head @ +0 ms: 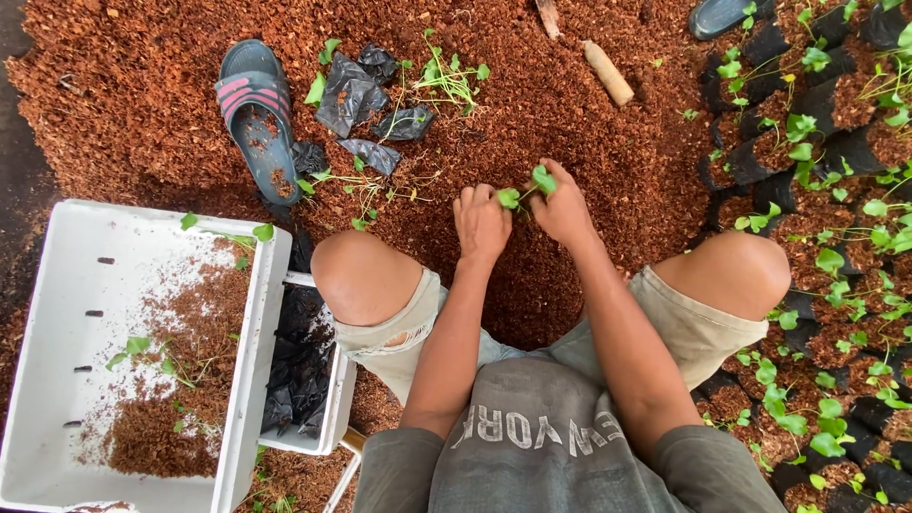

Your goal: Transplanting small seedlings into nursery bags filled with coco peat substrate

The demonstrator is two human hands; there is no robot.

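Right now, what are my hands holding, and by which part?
The right hand pinches a small green seedling by its stem, just below the leaves. The left hand is curled beside it; whether it holds anything cannot be told.

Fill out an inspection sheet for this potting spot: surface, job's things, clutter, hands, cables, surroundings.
Surface: ground covered in reddish-brown coir-like chips.
Job's things: small green seedling held between both hands; filled black grow bags with seedlings in rows at the right; loose seedlings lying on the chips.
Clutter: empty black bags scattered ahead; sandal; short wooden stick.
Hands: left hand and right hand close together on the seedling, low at the chips.
Cables: nothing seen.
Surroundings: white tray with chips and a few seedlings at the left; a stack of black bags beside it.
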